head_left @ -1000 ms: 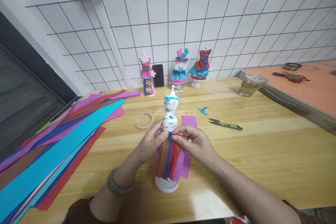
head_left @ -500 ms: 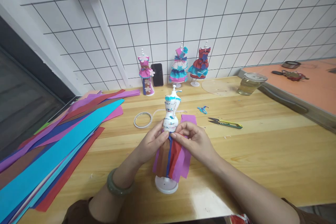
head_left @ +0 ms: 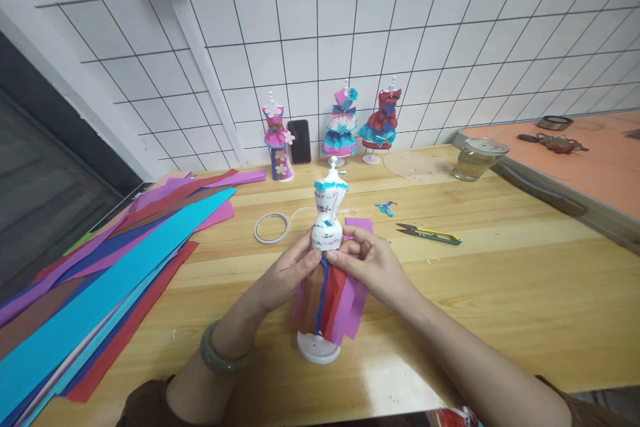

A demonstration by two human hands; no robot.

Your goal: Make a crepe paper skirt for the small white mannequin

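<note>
The small mannequin stands on the counter, a little tilted, with paper panels in brown, blue, red and purple hanging from just below its hips. The left grip pinches the top edge of these panels on one side of the mannequin's front; the right grip pinches it on the other, the thumbs near each other.

The hold looks narrow, so uneven thumb pressure could skew the pleats or let a panel slip out of line; a hard tug might tear the thin paper. Pushing sideways up there could also tip the mannequin, since its round base is small. Behind it and to the left, the tape roll trails a loose strip that might catch on a sleeve or paper. The snips, right of the mannequin, point their blades towards it, a possible nick for a reaching hand.
</note>
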